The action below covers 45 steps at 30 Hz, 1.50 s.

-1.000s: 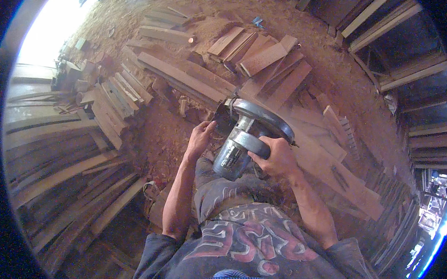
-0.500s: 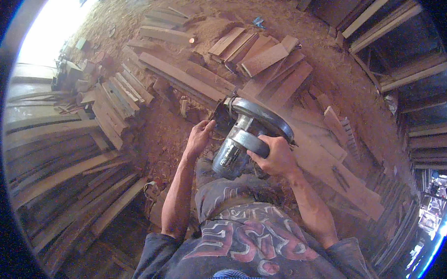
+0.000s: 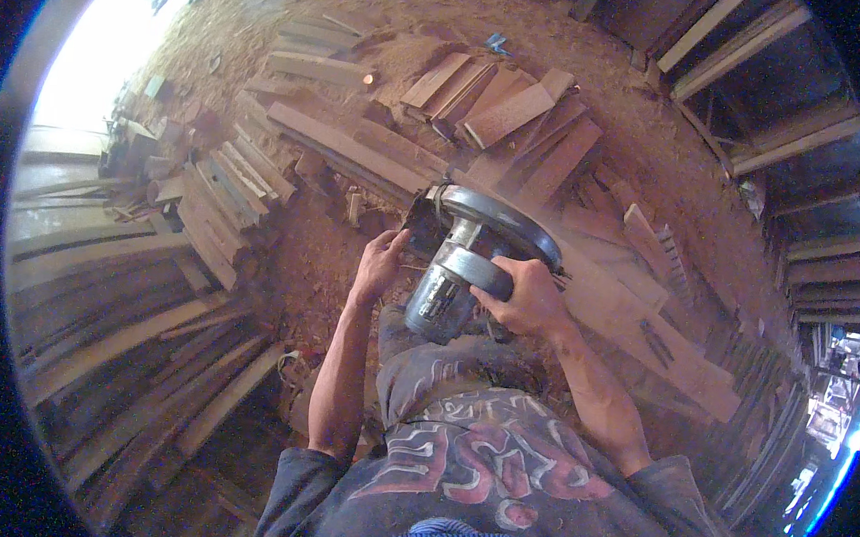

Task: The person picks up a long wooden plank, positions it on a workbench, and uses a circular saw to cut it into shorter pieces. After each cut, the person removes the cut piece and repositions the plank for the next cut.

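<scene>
My right hand (image 3: 528, 296) is closed round the handle of a silver handheld power saw (image 3: 438, 302), which looks like a circular saw. Its rounded metal guard (image 3: 503, 217) faces away from me, and its motor housing points back toward my legs. The saw rests over a wooden board (image 3: 627, 323) reaching off to the right. Close to the saw's dark left edge is my left hand (image 3: 381, 265), its fingers curled and pressed together at that edge. What they grip there is hidden. The blade cannot be seen.
Stacked planks (image 3: 493, 96) lie ahead, and a long beam (image 3: 349, 147) runs to the saw's far left. Short boards (image 3: 229, 190) are piled at left, beside long curved timbers (image 3: 114, 352). Sawdust (image 3: 635, 96) covers the ground. A wooden frame (image 3: 768, 72) stands at far right.
The saw and my right hand have shifted slightly to the left. My left hand has moved a little left too and stays by the saw's edge.
</scene>
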### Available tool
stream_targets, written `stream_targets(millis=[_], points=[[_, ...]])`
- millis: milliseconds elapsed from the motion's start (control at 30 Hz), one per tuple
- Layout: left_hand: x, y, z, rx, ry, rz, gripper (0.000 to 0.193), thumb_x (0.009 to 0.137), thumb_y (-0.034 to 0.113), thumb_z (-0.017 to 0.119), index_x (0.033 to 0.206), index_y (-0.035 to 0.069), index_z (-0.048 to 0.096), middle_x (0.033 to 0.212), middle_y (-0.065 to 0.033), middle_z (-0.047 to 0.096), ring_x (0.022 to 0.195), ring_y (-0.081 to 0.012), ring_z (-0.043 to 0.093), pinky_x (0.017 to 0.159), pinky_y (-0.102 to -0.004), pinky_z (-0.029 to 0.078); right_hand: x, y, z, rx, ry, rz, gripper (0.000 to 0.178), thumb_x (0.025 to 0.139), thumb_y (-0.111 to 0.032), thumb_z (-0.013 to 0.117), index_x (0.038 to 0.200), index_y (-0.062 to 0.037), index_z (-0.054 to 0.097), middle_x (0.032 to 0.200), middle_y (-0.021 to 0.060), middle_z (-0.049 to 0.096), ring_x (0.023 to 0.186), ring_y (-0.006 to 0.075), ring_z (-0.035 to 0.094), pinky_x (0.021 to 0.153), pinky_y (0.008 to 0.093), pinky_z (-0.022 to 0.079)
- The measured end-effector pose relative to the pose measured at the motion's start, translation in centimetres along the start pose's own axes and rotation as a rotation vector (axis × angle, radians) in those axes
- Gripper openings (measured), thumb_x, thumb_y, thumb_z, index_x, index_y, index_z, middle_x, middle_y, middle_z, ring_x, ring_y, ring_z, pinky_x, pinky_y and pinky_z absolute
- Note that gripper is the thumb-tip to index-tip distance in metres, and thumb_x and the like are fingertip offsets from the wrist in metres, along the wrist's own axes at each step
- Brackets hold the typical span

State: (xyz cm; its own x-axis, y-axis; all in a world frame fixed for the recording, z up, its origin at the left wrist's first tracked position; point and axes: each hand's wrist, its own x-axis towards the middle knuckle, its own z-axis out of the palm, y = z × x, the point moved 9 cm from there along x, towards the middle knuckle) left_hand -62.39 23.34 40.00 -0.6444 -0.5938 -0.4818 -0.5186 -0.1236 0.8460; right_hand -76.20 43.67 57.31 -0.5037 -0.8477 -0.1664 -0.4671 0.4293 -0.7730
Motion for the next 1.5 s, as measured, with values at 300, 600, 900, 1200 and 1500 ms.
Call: stream_targets(millis=[300, 600, 900, 1200, 1500], points=[[0.6, -0.9, 0.3, -0.035, -0.014, -0.023, 0.047, 0.101, 0.043, 0.064, 0.119, -0.001, 0.069, 0.085, -0.0018, 0.065, 0.072, -0.0096, 0.056, 0.065, -0.0278, 0.047, 0.0, 0.3, 0.2, 0.002, 0.001, -0.001, 0.03, 0.083, -0.023, 0.08, 0.101, 0.0004, 0.074, 0.081, 0.0188, 0.074, 0.075, 0.0305, 0.074, 0.074, 0.041, 0.057], [-0.1, 0.4, -0.1, -0.121, 0.003, 0.035, 0.04, 0.102, 0.037, 0.064, 0.119, 0.001, 0.07, 0.091, -0.0008, 0.068, 0.08, -0.0087, 0.056, 0.072, -0.0276, 0.047, -0.1, -0.3, -0.3, 0.018, -0.039, 0.044, 0.041, 0.08, -0.027, 0.082, 0.11, -0.0013, 0.074, 0.095, 0.0236, 0.075, 0.089, 0.0362, 0.075, 0.082, 0.0431, 0.057], [0.0, 1.3, 0.7, -0.17, -0.089, 0.085, 0.033, 0.104, 0.04, 0.061, 0.103, 0.008, 0.068, 0.078, 0.0082, 0.053, 0.065, -0.0025, 0.042, 0.057, -0.0213, 0.033, -0.4, -0.6, -0.8, -0.018, -0.007, 0.029, 0.038, 0.075, -0.027, 0.082, 0.105, -0.0051, 0.075, 0.092, 0.0239, 0.073, 0.09, 0.0414, 0.071, 0.085, 0.0482, 0.056], [-0.6, 1.6, 0.5, -0.178, -0.073, 0.042, 0.035, 0.104, 0.043, 0.061, 0.102, 0.009, 0.067, 0.076, 0.0084, 0.051, 0.063, -0.0021, 0.041, 0.055, -0.0221, 0.032, -0.3, -1.0, -1.1, -0.005, -0.014, 0.039, 0.036, 0.075, -0.024, 0.082, 0.104, -0.0042, 0.074, 0.09, 0.0224, 0.074, 0.09, 0.0393, 0.073, 0.084, 0.0462, 0.056], [-0.2, 0.3, -0.5, -0.11, 0.015, -0.002, 0.042, 0.103, 0.039, 0.062, 0.121, 0.003, 0.07, 0.086, 0.0046, 0.061, 0.068, -0.0053, 0.047, 0.059, -0.0243, 0.039, -0.5, -1.7, -1.5, -0.092, 0.045, -0.028, 0.038, 0.076, -0.027, 0.082, 0.105, -0.0028, 0.074, 0.091, 0.0231, 0.074, 0.088, 0.0392, 0.073, 0.084, 0.047, 0.057]])
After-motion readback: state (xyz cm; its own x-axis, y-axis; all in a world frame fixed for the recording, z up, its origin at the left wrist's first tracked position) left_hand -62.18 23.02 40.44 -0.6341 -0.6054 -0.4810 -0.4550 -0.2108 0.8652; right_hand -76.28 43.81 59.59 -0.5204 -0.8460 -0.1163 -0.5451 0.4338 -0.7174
